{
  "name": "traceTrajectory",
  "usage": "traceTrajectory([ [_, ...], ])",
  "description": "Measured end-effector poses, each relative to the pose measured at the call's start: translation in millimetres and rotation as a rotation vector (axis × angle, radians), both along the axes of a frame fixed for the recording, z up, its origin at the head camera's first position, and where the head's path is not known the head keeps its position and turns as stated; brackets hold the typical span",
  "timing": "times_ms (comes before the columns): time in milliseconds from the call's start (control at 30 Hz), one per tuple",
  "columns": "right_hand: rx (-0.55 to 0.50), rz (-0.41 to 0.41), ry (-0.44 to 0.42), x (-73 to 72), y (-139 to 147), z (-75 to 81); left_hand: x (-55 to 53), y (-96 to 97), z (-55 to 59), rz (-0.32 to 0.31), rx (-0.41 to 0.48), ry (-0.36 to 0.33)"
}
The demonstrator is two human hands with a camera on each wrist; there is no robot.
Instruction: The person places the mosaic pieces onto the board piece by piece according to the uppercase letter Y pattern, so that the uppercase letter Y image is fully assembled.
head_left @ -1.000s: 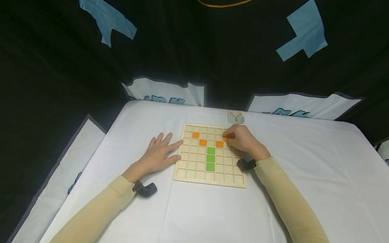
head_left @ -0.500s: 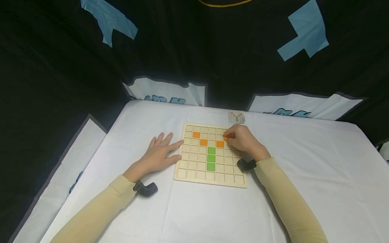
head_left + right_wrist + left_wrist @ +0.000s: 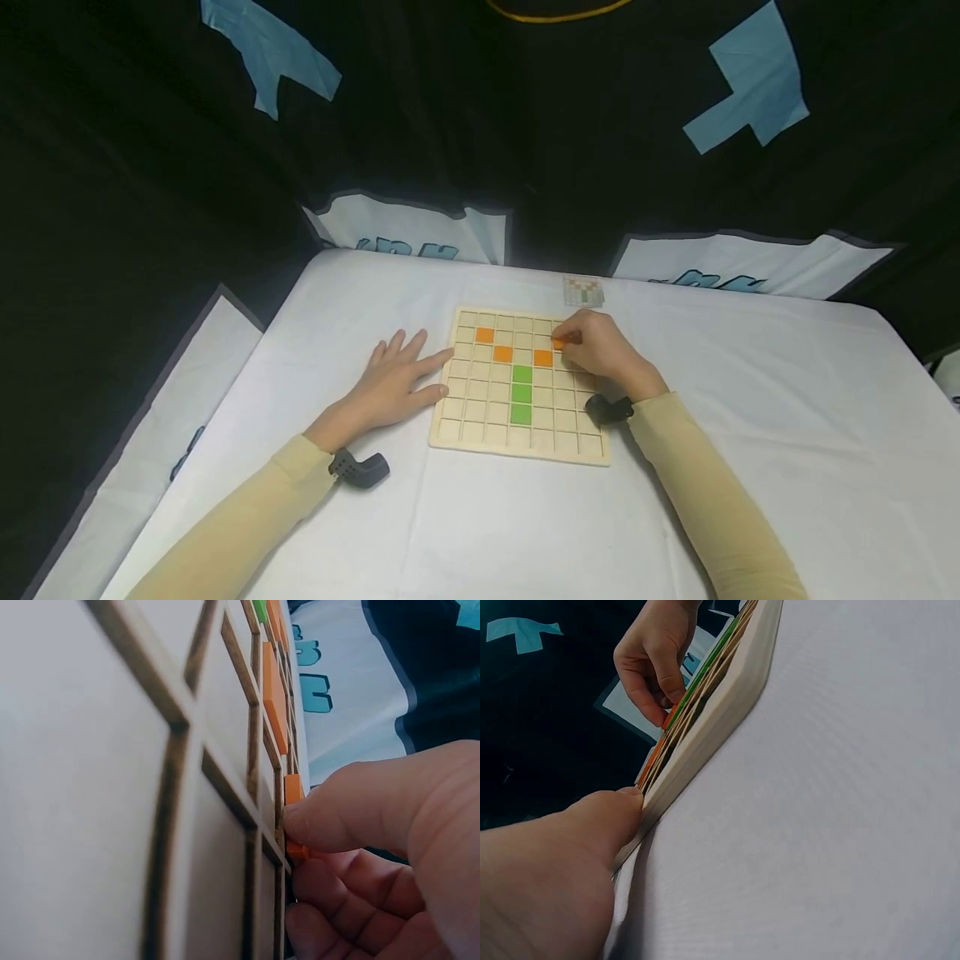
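Note:
A wooden grid board (image 3: 480, 433) lies flat on the white cloth, with three green tiles (image 3: 521, 393) in a column and orange tiles (image 3: 503, 354) set in cells above them. Near its upper right corner my right hand (image 3: 600, 346) pinches an orange tile (image 3: 294, 787) between thumb and fingers, right at a cell. My left hand (image 3: 386, 387) lies spread at the board's left edge, thumb and index fingertip touching the rim. The left wrist view shows that thumb (image 3: 607, 817) against the board's side.
Behind the board lies a small card (image 3: 583, 291) printed with a coloured grid pattern. A white cloth (image 3: 750, 400) covers the table. Black curtain (image 3: 525, 125) with blue tape pieces (image 3: 750, 79) hangs beyond the far edge. Each wrist wears a dark camera mount (image 3: 360, 469).
The orange tile in my right hand has shifted very slightly and shows a little more at the cell. The left hand stays at the board's edge.

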State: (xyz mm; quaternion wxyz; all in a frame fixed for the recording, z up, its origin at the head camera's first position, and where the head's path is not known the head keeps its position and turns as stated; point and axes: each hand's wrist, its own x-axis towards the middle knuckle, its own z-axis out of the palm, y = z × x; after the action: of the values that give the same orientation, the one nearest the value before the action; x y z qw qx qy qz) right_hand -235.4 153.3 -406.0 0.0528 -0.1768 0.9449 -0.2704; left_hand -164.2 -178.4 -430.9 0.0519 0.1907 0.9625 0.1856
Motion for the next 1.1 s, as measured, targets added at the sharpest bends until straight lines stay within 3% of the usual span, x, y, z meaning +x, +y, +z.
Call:
traceTrajectory([
  [1100,-0.007,-0.03,-0.056,1.0,-1.6,0.7,1.4,-2.3,-0.3,0.007,0.009,-0.005],
])
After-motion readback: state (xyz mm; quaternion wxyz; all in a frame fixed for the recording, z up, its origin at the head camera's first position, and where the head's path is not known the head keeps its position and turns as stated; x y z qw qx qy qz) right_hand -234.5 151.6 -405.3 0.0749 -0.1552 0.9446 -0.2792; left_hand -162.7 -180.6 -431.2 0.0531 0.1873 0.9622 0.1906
